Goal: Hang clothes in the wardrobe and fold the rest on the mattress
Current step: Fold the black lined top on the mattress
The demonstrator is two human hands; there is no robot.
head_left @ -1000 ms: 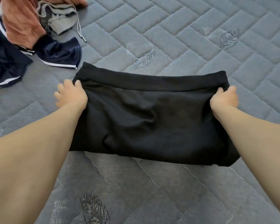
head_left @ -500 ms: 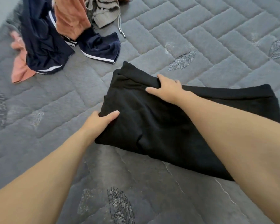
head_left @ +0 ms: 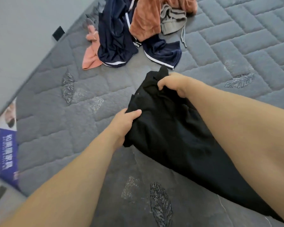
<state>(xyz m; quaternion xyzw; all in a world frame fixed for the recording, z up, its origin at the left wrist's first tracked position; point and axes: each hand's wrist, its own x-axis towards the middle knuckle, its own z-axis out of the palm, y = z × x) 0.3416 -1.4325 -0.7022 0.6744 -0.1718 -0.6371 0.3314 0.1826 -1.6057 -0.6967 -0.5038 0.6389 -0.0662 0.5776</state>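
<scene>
Your left hand (head_left: 125, 123) and right hand (head_left: 174, 85) both clench the black garment (head_left: 175, 136), bunched on the grey mattress (head_left: 56, 125) near the heap of unfolded clothes (head_left: 134, 35).

Black garment (head_left: 174, 128) — now bunched, gripped.

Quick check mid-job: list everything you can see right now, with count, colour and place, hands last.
black garment: 1, black, centre of mattress, gripped by both hands
navy garment: at least 1, navy with white stripes, in the pile at top
rust garment: 1, rust orange, on top of the pile
grey garment: 1, grey with drawstring, right side of pile
pink garment: 1, salmon pink, left edge of pile
mattress: 1, grey quilted with leaf motifs, under everything
label: 1, blue, mattress's left edge
left hand: grips garment's near edge
right hand: grips garment's far end
</scene>
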